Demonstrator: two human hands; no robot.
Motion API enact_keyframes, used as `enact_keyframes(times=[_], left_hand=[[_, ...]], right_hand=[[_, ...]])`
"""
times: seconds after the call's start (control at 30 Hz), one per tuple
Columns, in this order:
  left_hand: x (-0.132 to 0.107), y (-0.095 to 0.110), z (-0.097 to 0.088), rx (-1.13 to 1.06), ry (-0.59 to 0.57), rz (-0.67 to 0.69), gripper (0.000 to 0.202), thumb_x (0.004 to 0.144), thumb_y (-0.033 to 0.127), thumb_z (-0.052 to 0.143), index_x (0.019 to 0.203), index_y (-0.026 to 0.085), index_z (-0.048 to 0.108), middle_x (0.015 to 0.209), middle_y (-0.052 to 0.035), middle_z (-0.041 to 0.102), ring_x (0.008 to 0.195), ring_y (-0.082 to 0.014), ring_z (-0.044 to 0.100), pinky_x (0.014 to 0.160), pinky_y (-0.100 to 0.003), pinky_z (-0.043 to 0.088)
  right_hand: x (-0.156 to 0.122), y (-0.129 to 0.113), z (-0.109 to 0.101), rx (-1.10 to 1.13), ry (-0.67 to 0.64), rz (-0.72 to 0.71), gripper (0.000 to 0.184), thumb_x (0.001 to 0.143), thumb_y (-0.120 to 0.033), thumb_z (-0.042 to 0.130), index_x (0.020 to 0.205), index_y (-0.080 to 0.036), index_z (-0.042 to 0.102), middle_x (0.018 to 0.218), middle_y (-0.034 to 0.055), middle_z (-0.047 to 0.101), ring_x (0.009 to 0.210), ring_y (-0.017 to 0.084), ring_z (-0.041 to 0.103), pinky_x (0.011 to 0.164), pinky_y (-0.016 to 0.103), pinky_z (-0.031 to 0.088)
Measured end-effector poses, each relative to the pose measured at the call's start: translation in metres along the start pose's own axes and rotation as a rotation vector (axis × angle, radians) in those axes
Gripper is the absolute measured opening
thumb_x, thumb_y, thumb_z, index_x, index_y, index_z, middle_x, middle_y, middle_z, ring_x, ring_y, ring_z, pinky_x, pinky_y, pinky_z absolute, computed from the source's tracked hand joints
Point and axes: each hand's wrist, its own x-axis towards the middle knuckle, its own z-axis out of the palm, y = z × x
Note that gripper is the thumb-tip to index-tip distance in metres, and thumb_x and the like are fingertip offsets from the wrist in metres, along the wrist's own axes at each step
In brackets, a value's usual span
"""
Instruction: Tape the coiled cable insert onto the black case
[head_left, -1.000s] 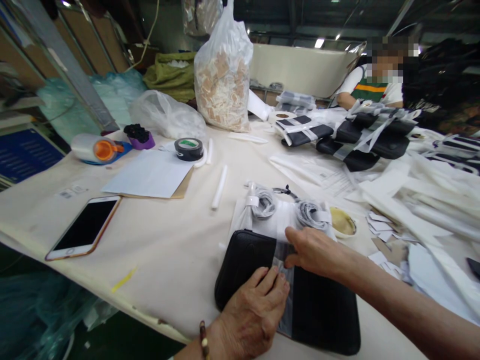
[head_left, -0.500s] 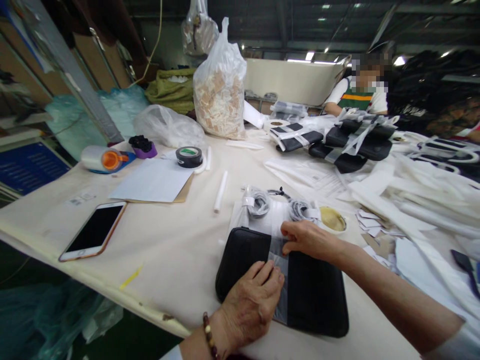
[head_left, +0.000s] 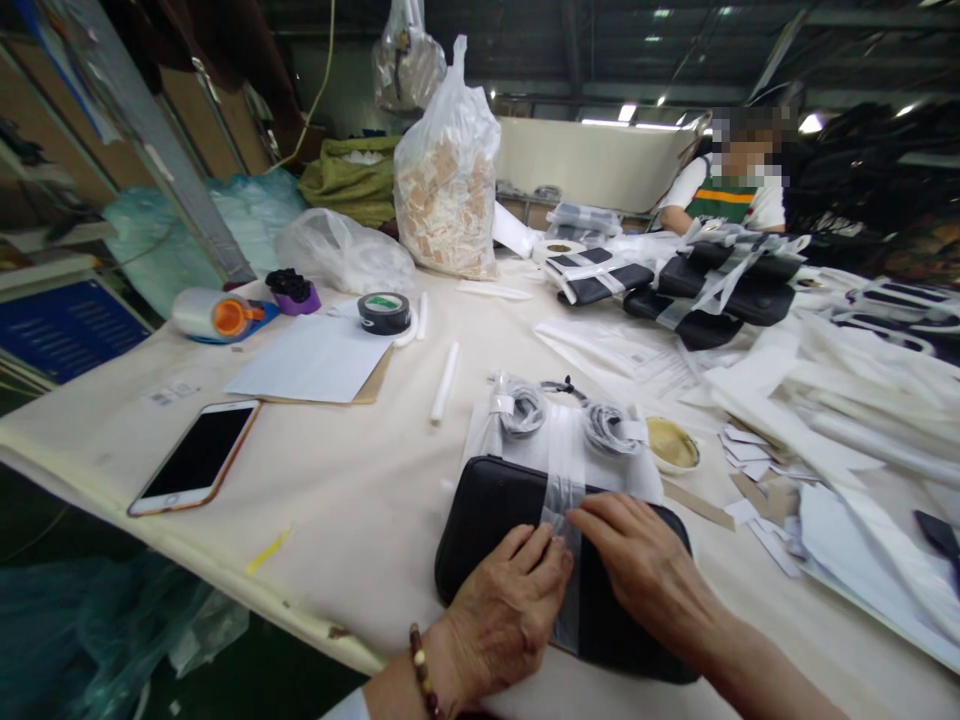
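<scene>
1. Black pouch [head_left: 487,520] flat on the counter [head_left: 337,520], near the front edge. White card [head_left: 525,450] touching its far edge, with two coiled cords [head_left: 523,408] on top.
2. Clear strip [head_left: 564,465] already laid across card and pouch, running between the two coils toward the pouch's near edge.
3. Left hand [head_left: 502,610] open and flat on the pouch, fingertips at the strip's left edge, gripping nothing.
4. Right hand [head_left: 645,570] likewise open, fingertips pressing the strip down onto the pouch, gripping nothing.
5. Judged well along: strip placed and lying smooth over the card. Lower stretch on the pouch a little wrinkled, apparently not yet pressed flat. Cannot tell whether the near end wraps underneath.
6. Farther back, a pile of banded pouches [head_left: 720,285] lying in front of another person [head_left: 731,195]. Black tape roll [head_left: 384,312] and phone [head_left: 196,468] untouched, well apart to the left.
</scene>
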Motion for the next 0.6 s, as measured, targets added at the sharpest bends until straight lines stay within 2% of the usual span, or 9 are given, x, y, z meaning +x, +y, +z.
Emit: enact_keyframes(times=[0.13, 0.27, 0.37, 0.5, 0.6], left_hand=[[-0.002, 0.001, 0.002, 0.000, 0.033, -0.001, 0.038, 0.088, 0.022, 0.038, 0.121, 0.005, 0.049, 0.125, -0.0122, 0.051, 0.122, -0.0242, 0.041, 0.107, -0.036, 0.031], [-0.003, 0.003, 0.005, -0.034, 0.108, -0.057, 0.035, 0.087, 0.013, 0.033, 0.114, 0.004, 0.052, 0.117, -0.0149, 0.054, 0.117, -0.0230, 0.047, 0.104, -0.035, 0.036], [-0.003, 0.003, 0.006, -0.050, 0.158, -0.076, 0.031, 0.084, 0.010, 0.037, 0.110, 0.004, 0.053, 0.118, -0.0156, 0.054, 0.118, -0.0235, 0.046, 0.102, -0.036, 0.039], [-0.002, 0.003, 0.005, -0.079, 0.166, -0.076, 0.029, 0.085, 0.010, 0.039, 0.109, 0.007, 0.052, 0.122, -0.0136, 0.053, 0.119, -0.0223, 0.045, 0.100, -0.036, 0.041], [-0.003, 0.002, 0.004, -0.107, 0.123, -0.086, 0.028, 0.087, 0.012, 0.038, 0.110, 0.011, 0.052, 0.124, -0.0108, 0.054, 0.121, -0.0205, 0.044, 0.102, -0.035, 0.039]], right_hand=[[-0.023, -0.023, 0.019, -0.097, 0.115, -0.019, 0.046, 0.078, 0.002, 0.034, 0.114, -0.015, 0.057, 0.106, 0.0075, 0.062, 0.100, 0.021, 0.050, 0.086, 0.034, 0.039], [-0.025, -0.024, 0.022, -0.121, 0.097, -0.013, 0.047, 0.077, -0.001, 0.039, 0.117, -0.018, 0.056, 0.106, 0.0075, 0.061, 0.101, 0.021, 0.049, 0.086, 0.035, 0.038], [-0.024, -0.022, 0.019, -0.069, 0.056, -0.002, 0.046, 0.078, -0.002, 0.042, 0.118, -0.019, 0.056, 0.102, 0.0071, 0.060, 0.102, 0.020, 0.048, 0.086, 0.034, 0.038], [-0.023, -0.027, 0.019, 0.012, 0.047, 0.035, 0.043, 0.079, -0.002, 0.043, 0.114, -0.021, 0.059, 0.100, 0.0071, 0.060, 0.100, 0.021, 0.049, 0.085, 0.035, 0.040], [-0.026, -0.031, 0.014, 0.092, 0.082, -0.002, 0.041, 0.079, 0.000, 0.039, 0.100, -0.024, 0.064, 0.095, 0.0048, 0.060, 0.097, 0.019, 0.052, 0.090, 0.037, 0.039]])
